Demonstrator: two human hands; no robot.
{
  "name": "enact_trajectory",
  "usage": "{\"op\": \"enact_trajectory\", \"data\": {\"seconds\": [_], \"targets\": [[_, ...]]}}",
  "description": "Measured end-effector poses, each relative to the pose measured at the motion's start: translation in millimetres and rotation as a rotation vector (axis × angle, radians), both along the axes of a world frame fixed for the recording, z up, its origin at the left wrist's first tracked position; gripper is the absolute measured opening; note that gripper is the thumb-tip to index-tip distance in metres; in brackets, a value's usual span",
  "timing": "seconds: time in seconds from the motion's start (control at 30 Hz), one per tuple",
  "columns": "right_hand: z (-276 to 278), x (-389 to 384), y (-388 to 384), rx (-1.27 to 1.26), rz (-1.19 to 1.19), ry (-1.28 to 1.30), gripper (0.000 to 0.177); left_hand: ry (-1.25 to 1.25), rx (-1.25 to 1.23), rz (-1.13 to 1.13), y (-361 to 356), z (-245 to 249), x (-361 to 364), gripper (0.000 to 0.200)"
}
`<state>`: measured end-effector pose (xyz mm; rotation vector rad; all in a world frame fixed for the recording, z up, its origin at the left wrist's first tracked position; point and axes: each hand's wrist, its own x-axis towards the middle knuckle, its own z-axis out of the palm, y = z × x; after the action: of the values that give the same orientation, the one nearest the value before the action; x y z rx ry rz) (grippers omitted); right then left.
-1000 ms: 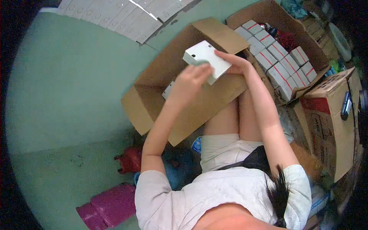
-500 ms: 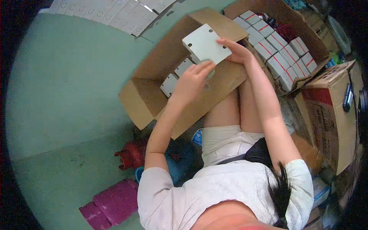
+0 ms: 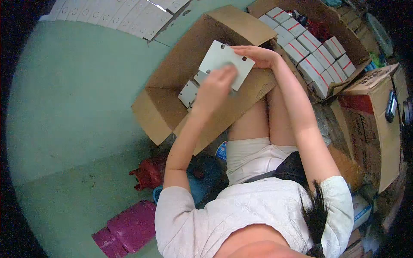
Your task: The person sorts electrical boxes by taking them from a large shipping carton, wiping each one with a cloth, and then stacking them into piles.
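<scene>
A white square plate [image 3: 221,58] with dark slots near its corners is tilted above an open cardboard box [image 3: 234,114]. My right hand [image 3: 258,56] grips the plate along its upper right edge, thumb on the near face and other fingers out of sight behind. My left hand [image 3: 215,88] is over the plate's lower face, its fingertips smeared by motion; whether anything is under them cannot be made out. Deeper in the box, partly behind my left hand, lie more white slotted pieces [image 3: 188,93].
A second carton [image 3: 370,58] at upper right holds several small white boxes [image 3: 309,62] with red stripes. Beside it is a closed carton [image 3: 365,124] with a dark device [image 3: 390,106]. Magenta [image 3: 129,228] and red [image 3: 150,172] containers stand lower left. White panels [image 3: 116,17] line the top left.
The plate has turned and dropped slightly in my right hand, which has shifted left along its edge. My left hand has moved from the plate's lower edge onto its face.
</scene>
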<state>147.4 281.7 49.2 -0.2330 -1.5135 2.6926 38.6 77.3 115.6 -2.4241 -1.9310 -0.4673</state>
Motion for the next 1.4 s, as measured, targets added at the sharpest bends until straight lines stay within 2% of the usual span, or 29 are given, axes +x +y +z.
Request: {"op": "enact_trajectory", "data": {"seconds": [0.07,0.1,0.17,0.2,0.23,0.3,0.37,0.43,0.57,0.63,0.67,0.73,0.77,0.83,0.87,0.93,0.97,1.03,1.07,1.13,1.17,1.2,1.27,1.37,1.4], "targets": [[9,4,-2,-0.039,-0.009,-0.083,0.051,-0.040,0.154,0.405,10,17,-15,0.042],[14,6,-4,-0.041,-0.008,-0.081,0.051,-0.038,0.152,0.405,10,18,-14,0.042],[21,7,-6,-0.031,-0.010,-0.088,0.050,-0.092,0.077,0.561,8,19,-7,0.043],[16,5,-4,-0.031,-0.013,-0.086,0.050,-0.056,0.041,0.437,6,8,-2,0.041],[8,2,-2,-0.031,0.010,-0.049,0.050,-0.055,0.039,0.436,2,0,8,0.041],[-2,-2,1,-0.030,0.032,-0.016,0.051,-0.021,0.024,0.087,-3,-10,25,0.041],[-8,-2,2,-0.079,0.025,0.072,0.051,0.006,0.058,0.086,1,-7,17,0.042],[-14,-3,3,-0.075,0.021,0.056,0.051,-0.073,0.119,0.470,11,6,4,0.040],[-18,-9,6,-0.069,0.073,0.040,0.050,-0.049,0.269,0.570,12,0,-3,0.040],[-11,-5,4,-0.057,0.049,0.027,0.049,-0.078,0.113,0.186,7,-16,13,0.041],[-8,-3,3,-0.047,0.025,0.011,0.049,-0.079,0.114,0.184,5,-17,16,0.041],[-15,-3,5,-0.059,0.028,0.059,0.048,-0.052,0.077,-0.007,4,-14,22,0.041],[-20,-3,4,-0.074,0.035,0.109,0.047,-0.055,0.073,-0.008,8,-13,17,0.041],[-15,-2,4,-0.073,0.035,0.053,0.047,-0.051,0.218,0.352,18,-8,-1,0.035],[-11,-3,3,-0.065,0.036,0.001,0.047,-0.048,0.216,0.351,20,-6,-3,0.035],[-19,-6,4,-0.067,0.047,0.032,0.047,-0.017,0.327,0.568,24,-3,-4,0.034],[-22,-7,7,-0.067,0.058,0.057,0.047,-0.018,0.334,0.570,25,-6,1,0.034],[-16,-3,6,-0.072,0.058,0.051,0.047,-0.038,0.196,0.272,21,-18,19,0.043],[-13,-2,5,-0.085,0.056,0.048,0.048,-0.041,0.201,0.277,20,-21,25,0.043],[-19,-4,7,-0.068,0.052,0.079,0.048,-0.012,0.051,0.059,20,-20,29,0.041],[-22,-6,6,-0.060,0.044,0.113,0.048,-0.006,0.051,0.063,23,-20,22,0.041],[-12,-3,3,-0.040,0.001,-0.022,0.049,-0.023,0.147,0.210,29,-21,10,0.041],[-9,-5,3,-0.051,0.029,-0.004,0.050,-0.062,0.252,0.471,36,-4,0,0.043],[-14,-3,9,-0.081,0.061,-0.020,0.050,-0.041,0.229,0.493,39,-6,0,0.044],[-20,-4,11,-0.106,0.074,-0.057,0.050,-0.041,0.220,0.377,37,-10,7,0.044]]}}
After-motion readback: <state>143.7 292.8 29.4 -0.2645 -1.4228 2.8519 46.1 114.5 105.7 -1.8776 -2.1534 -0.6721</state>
